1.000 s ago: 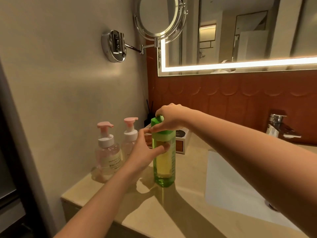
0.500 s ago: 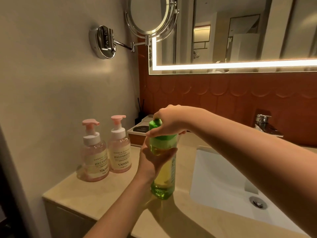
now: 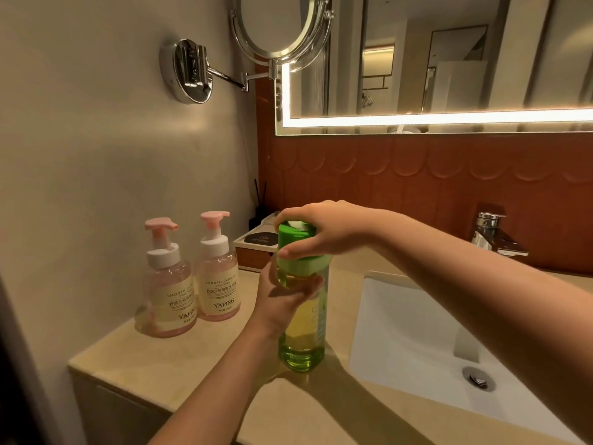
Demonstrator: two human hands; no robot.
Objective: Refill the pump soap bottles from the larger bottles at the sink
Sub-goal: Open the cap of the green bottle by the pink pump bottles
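Left hand [image 3: 282, 300] grips green bottle [image 3: 303, 332] body, right hand [image 3: 321, 232] grips its cap [image 3: 296, 248]; two pump bottles [image 3: 192, 277] on desk [image 3: 179, 364].

left pump bottle [image 3: 168, 284] and right pump bottle [image 3: 219, 271] stand side by side at centre left on the table [image 3: 192, 364], near the wall. the bottle [image 3: 303, 332] is at frame centre, between them and the sink [image 3: 417, 332] at lower right. the left hand [image 3: 282, 300] is around its middle and the right hand [image 3: 321, 232] on its cap. a box [image 3: 253, 252] sits behind it, and the tap [image 3: 494, 236] behind the sink.
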